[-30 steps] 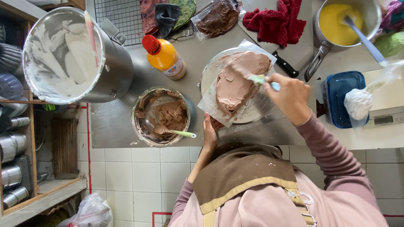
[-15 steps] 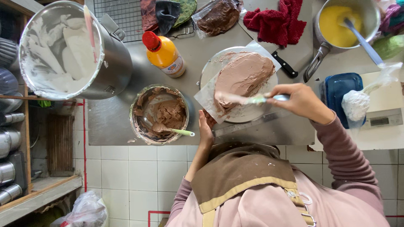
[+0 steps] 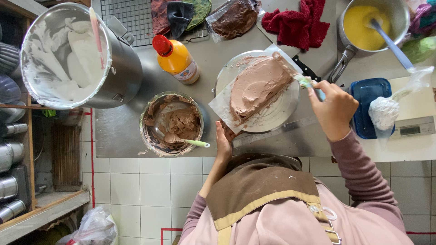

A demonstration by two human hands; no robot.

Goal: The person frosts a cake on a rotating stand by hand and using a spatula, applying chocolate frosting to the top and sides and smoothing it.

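At frame centre, the left hand [image 3: 224, 143] presses fingers against the turntable [image 3: 281, 111] edge, steadying it. The right hand [image 3: 335, 109], fingers curled around a spatula [image 3: 305, 81], smooths the chocolate-frosted cake [image 3: 259, 86].

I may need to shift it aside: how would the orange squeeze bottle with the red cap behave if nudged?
The orange squeeze bottle stands upright on smooth steel, tall and narrow, so it would probably tip rather than slide. Once down, its round body would likely roll. It looks fairly full, so perhaps heavy for its size.

Bare surface [image 3: 122, 131] left of the bowl [image 3: 171, 123]; bottle [image 3: 176, 60], pot [image 3: 77, 56], saucepan [image 3: 370, 25] crowd the cake [image 3: 256, 86].
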